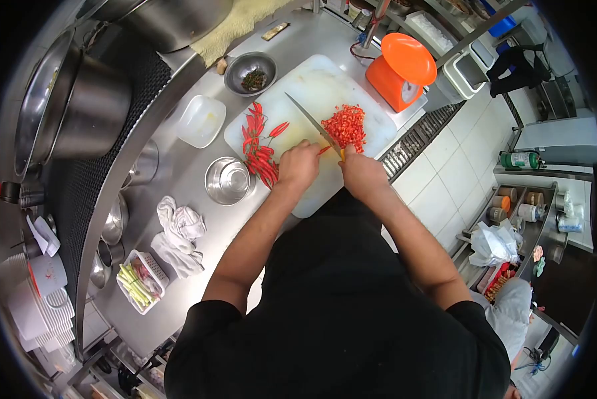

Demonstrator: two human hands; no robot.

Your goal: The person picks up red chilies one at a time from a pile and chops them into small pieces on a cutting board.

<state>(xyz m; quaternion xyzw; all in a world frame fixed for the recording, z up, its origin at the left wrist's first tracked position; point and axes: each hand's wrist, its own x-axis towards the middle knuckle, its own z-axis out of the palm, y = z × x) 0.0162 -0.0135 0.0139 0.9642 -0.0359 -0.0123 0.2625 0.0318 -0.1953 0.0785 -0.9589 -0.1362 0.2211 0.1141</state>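
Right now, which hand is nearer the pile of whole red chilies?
Left. The left hand is just right of the pile of whole red chilies; the right hand is farther right, on the knife.

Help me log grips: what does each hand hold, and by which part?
The right hand holds the knife by its handle; the left hand holds a red chili by one end.

The hands (300, 165) hold a knife (312, 120) and red chili (324, 150).
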